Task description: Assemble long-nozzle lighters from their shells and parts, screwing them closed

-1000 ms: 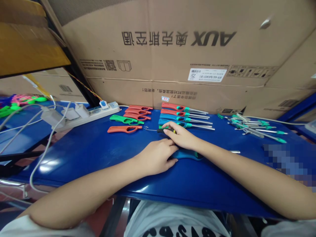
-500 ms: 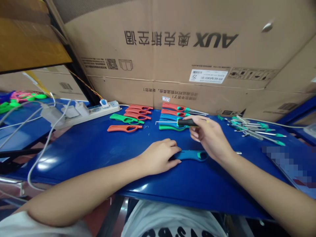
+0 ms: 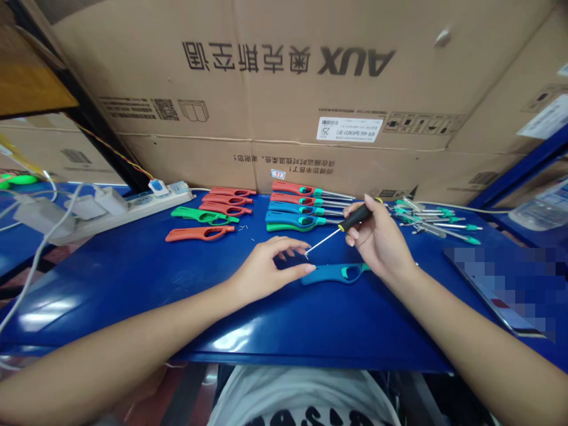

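Blue utility lighter [image 3: 327, 273] is lying flat on the desk [image 3: 266, 322], a bit right of and below the middle of the frame. Your right hand [image 3: 384, 242] has its grip wrapped round the black-and-yellow screwdriver [image 3: 356, 219], shaft slanting down-left, with what looks like a tiny screw [image 3: 306, 255] at the tip. Your left hand [image 3: 261, 269] isn't clenched: thumb and fingertips are parted either side of that tip. Can't tell if the thumb's touching the lighter.

Looks to me like you're lining up a screw, so I'd pin the handle down first, then bring the driver more upright and push lightly until it bites. At that slant it could easily slip off.

Roomwise, you've got bare desk between the lighter and the front edge along the bottom of the frame, and more lower left. Up top it's tighter: the row of lighters [image 3: 288, 199] is close behind, and loose screw-like bits [image 3: 244, 228] sit left of centre.
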### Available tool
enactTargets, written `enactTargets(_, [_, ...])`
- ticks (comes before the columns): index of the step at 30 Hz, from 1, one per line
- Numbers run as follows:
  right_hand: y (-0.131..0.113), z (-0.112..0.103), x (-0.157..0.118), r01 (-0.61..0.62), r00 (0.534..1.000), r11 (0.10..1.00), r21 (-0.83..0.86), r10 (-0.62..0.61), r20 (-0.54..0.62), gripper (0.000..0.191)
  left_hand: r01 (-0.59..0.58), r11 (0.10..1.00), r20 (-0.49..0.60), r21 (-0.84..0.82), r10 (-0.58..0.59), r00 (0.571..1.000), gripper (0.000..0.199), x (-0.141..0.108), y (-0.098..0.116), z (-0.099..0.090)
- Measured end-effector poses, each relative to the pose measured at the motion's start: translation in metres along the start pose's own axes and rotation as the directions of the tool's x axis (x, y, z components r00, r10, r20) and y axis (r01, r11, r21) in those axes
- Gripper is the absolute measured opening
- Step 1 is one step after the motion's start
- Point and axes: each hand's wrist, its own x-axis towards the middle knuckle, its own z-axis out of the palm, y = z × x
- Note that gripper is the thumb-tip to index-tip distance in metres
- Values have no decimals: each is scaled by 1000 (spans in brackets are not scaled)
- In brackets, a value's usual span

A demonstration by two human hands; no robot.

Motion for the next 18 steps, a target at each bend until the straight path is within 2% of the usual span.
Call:
enactTargets(3, [0,2,-4,25,999,999,-33,-24,23,34,19,995,-25,-93,-21,999,22,1,6,-1])
enactTargets(5, [0,3,-5,51,998,996,-67,-48,35,34,-3,995,-48,-99,-2,999,13,0,8,-1])
enactTargets(9, [-1,4,-8,70,997,993,-94,-66,45,34,-146,989,-95,-17,144,985,4,-2,8,-1])
enactTargets(13, [-4,5,-10,87,994,992,-92,-80,74,35,-313,947,-77,80,318,945,4,-3,8,-4])
enactTargets(18, [-5,7,-13,106,991,989,-104,-97,90,34,-365,922,-42,132,373,927,5,-3,9,-5])
